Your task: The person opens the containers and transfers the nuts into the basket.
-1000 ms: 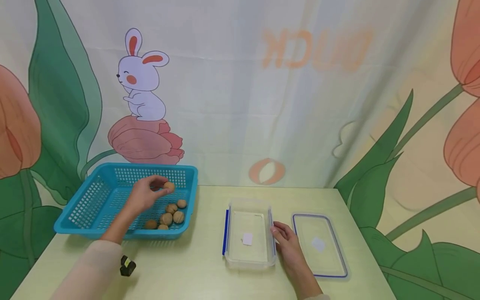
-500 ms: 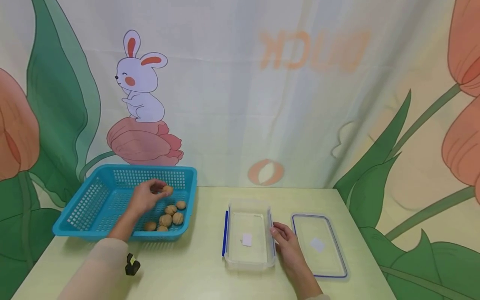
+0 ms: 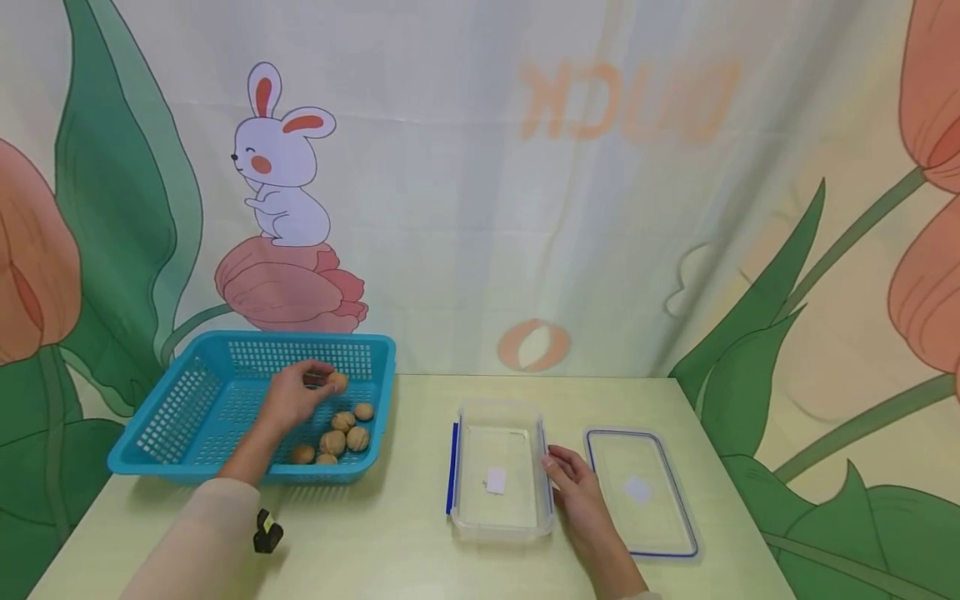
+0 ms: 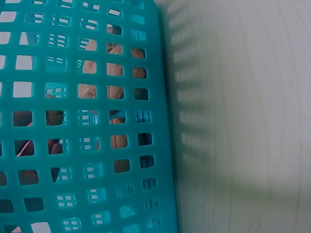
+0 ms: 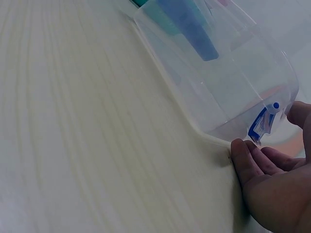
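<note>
My left hand pinches a walnut between thumb and fingertips, above the blue-green plastic basket. Below it, several more walnuts lie in the basket's front right corner. In the left wrist view the perforated basket wall hides most of the hand; walnuts show through its holes. My right hand holds the right side of a clear plastic container with blue clips. In the right wrist view, its thumb is at the rim and its fingertips are near the base.
To the container's right lies its clear lid with a blue seal, flat on the pale table. A white label shows in the container. Behind the table hangs a printed curtain with a rabbit and tulips.
The left forearm and sleeve have swung slightly to the right, while the left hand stays over the basket with the walnut. The right hand and container have hardly moved.
</note>
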